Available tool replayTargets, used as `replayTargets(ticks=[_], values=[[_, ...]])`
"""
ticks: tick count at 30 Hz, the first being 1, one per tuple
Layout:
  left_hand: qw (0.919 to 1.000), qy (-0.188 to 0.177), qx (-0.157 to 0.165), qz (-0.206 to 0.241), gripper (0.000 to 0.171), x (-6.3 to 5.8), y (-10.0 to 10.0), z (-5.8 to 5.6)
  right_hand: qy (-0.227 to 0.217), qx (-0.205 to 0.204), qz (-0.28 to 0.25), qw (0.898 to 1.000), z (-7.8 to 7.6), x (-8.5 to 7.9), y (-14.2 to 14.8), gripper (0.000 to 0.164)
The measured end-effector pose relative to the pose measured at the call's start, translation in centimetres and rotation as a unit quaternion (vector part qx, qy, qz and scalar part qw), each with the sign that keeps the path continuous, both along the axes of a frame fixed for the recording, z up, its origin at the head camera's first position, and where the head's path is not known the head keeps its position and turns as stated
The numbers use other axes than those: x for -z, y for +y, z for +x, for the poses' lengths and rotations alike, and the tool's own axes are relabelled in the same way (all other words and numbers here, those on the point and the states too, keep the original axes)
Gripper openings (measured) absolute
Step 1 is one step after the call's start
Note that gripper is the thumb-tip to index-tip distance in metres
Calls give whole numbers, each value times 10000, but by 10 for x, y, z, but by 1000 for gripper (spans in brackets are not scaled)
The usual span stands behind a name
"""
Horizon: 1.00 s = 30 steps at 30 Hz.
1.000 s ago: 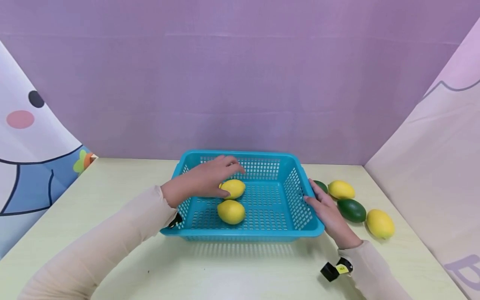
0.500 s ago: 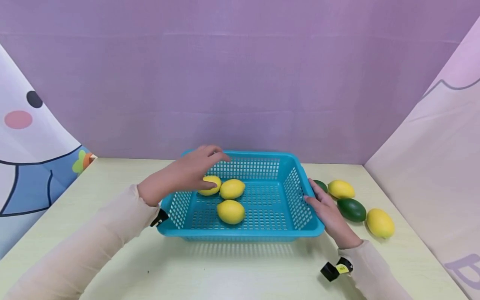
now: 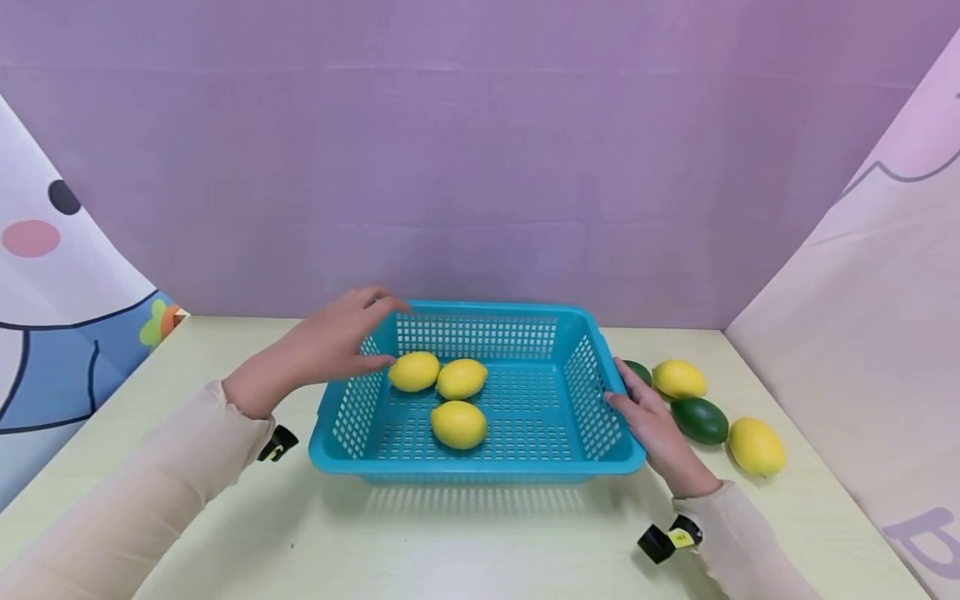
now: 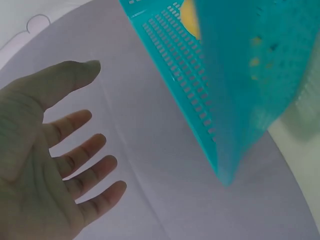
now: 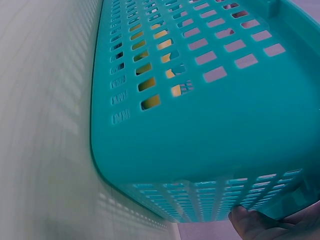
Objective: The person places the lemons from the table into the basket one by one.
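A turquoise plastic basket [image 3: 480, 472] with perforated walls stands on the table. Inside it are three lemons: one at the left [image 3: 415, 372], one beside it [image 3: 462, 379] and one nearer the front [image 3: 459, 424]. My left hand [image 3: 330, 337] is over the basket's left rim, fingers spread and holding nothing. The left wrist view shows its palm [image 4: 30, 175] apart from the basket wall. At the opposite end, my right hand [image 3: 660, 429] grips the right rim, its thumb over the edge. Part of that hand [image 5: 265, 227] shows against the end wall in the right wrist view.
Right of the basket lie two more lemons [image 3: 679, 379] and a dark green avocado-shaped fruit [image 3: 700, 419]. Another green fruit [image 3: 639, 372] is partly hidden behind the right hand. A purple cloth [image 3: 480, 167] hangs behind the pale table [image 3: 450, 550].
My left hand has moved left from over the lemons to the basket's left rim, uncovering the left lemon. The right hand keeps its hold on the right rim.
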<state>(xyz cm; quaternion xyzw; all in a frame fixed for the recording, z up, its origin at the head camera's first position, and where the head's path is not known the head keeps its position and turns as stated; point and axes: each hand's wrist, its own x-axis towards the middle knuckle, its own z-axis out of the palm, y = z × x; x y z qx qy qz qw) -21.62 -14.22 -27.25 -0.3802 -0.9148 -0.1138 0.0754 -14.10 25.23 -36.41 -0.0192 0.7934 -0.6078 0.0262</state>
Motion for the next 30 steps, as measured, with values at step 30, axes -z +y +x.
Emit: replayTargets(ticks=[30], values=[[9749,-1242,-1334,1278,60,57,-52,-17,-13,42,-32,10000,0,-1,-1,63]])
